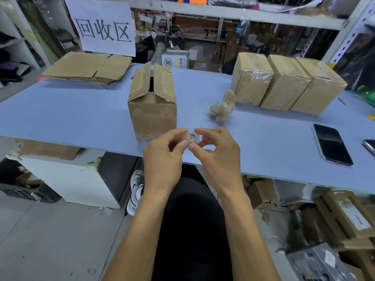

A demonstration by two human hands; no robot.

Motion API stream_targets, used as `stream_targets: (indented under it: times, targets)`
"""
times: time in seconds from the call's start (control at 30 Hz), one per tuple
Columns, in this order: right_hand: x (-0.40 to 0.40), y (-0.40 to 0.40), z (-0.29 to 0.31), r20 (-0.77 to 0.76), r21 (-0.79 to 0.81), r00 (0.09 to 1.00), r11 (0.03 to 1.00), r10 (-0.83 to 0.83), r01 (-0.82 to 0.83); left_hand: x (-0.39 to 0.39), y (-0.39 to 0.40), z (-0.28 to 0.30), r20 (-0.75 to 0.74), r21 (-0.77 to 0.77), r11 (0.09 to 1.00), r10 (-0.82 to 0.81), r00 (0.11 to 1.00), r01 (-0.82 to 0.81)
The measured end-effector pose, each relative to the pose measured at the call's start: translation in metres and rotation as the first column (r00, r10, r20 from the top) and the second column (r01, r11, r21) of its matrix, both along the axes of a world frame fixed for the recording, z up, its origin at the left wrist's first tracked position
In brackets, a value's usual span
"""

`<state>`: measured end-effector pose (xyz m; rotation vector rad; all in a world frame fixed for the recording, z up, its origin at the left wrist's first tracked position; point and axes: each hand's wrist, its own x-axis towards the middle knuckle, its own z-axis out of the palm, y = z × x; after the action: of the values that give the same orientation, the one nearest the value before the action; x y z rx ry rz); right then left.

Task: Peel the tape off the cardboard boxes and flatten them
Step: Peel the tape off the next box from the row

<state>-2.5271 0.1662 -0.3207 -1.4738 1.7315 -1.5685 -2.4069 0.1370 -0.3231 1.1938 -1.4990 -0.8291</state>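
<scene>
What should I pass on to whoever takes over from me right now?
Left hand and right hand: fingers pinch a small wad of tape between them, above the table's near edge.
Open box: mid-table, flaps up, not flattened.
Done: flattened stack far left; tape ball on the table.
Left: three taped boxes far right.

- Both forearms bare, no sleeves in view.
- Black trousers.
- White sneaker with dark trim and laces.
</scene>
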Motion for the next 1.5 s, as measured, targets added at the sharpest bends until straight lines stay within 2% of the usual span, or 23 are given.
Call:
stream_targets:
  times: [0.13,0.23,0.4,0.57,0.73,0.83,1.03,1.13,1.2,1.3,1.43,1.5]
  targets:
    - [-0.003,-0.001,0.0,0.027,-0.013,0.997,0.998,-0.066,0.066,0.003,-0.001,-0.001,0.133,-0.014,0.985,-0.166,0.977,0.169]
    - [-0.004,0.0,0.0,0.008,-0.003,0.996,0.996,-0.088,0.089,-0.001,0.0,-0.005,0.101,0.002,0.971,-0.238,0.966,0.239]
    - [-0.007,0.001,0.001,0.055,0.035,0.997,0.998,-0.046,0.044,-0.008,-0.001,-0.01,0.032,-0.052,0.992,-0.111,0.993,0.112]
    - [-0.007,0.001,0.001,0.082,0.05,0.996,0.999,-0.021,0.017,-0.007,0.0,-0.011,0.064,-0.096,0.987,-0.119,0.991,0.125]
    - [-0.01,-0.002,-0.003,0.097,0.04,0.991,0.995,-0.093,0.09,-0.004,-0.002,-0.011,0.132,-0.108,0.983,-0.136,0.982,0.151]
    - [-0.01,-0.003,-0.003,0.13,0.026,0.985,0.993,-0.117,0.115,-0.004,-0.002,-0.013,0.153,-0.124,0.988,-0.072,0.986,0.091]
    - [-0.002,-0.002,0.0,0.197,0.026,0.978,0.997,-0.073,0.07,-0.01,0.002,-0.014,0.07,-0.113,0.993,0.038,0.997,-0.03]
    - [-0.004,-0.004,-0.004,0.139,0.079,0.988,0.996,-0.06,0.05,-0.009,0.002,-0.014,0.066,-0.131,0.991,0.043,0.997,-0.034]
    - [-0.01,-0.006,-0.007,0.085,0.109,0.992,0.99,-0.098,0.089,-0.008,0.002,-0.014,0.07,-0.104,0.994,-0.01,0.997,0.018]
    - [-0.02,-0.008,-0.01,0.137,0.106,0.976,0.982,-0.171,0.157,-0.012,0.003,-0.015,0.049,-0.066,0.994,-0.079,0.996,0.082]
    - [-0.041,-0.021,-0.016,0.076,0.054,0.943,0.946,-0.324,0.32,-0.017,0.002,-0.017,0.04,-0.036,0.999,0.004,0.999,-0.002]
    - [-0.056,-0.035,-0.016,0.033,0.035,0.936,0.936,-0.35,0.349,-0.016,0.001,-0.019,0.047,-0.016,1.0,0.015,0.999,-0.014]
